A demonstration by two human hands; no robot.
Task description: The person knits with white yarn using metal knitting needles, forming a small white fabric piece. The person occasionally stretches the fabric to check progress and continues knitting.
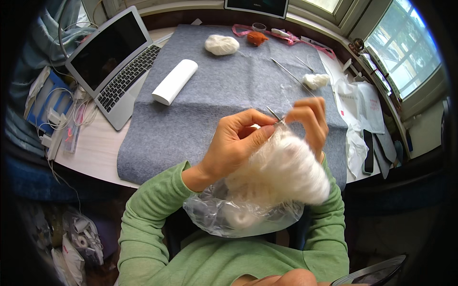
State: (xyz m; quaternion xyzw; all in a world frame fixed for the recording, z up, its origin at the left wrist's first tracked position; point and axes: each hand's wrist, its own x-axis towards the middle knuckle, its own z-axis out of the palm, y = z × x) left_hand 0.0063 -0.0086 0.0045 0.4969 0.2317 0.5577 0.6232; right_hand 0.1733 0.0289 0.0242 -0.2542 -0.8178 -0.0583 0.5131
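Observation:
My left hand (238, 137) pinches a metal knitting needle (273, 113) at the top edge of a fluffy cream knitted piece (282, 168). Close by on the right, my right hand (308, 119) is slightly blurred, its fingers bent around the needle and yarn at the same edge. A long needle (290, 73) points up and left from behind the right hand. The knitting hangs over a clear plastic bag (211, 211) in my lap, which holds more cream yarn. A cream yarn ball (222, 45) lies at the mat's far side, a smaller yarn bundle (316, 81) near the right hand.
A grey felt mat (161, 143) covers the desk's middle. On it lie a white oblong case (175, 82) and an orange object (256, 38). An open laptop (114, 64) stands at left, with cables beyond. White plastic packaging (361, 107) and a phone (367, 152) lie at right.

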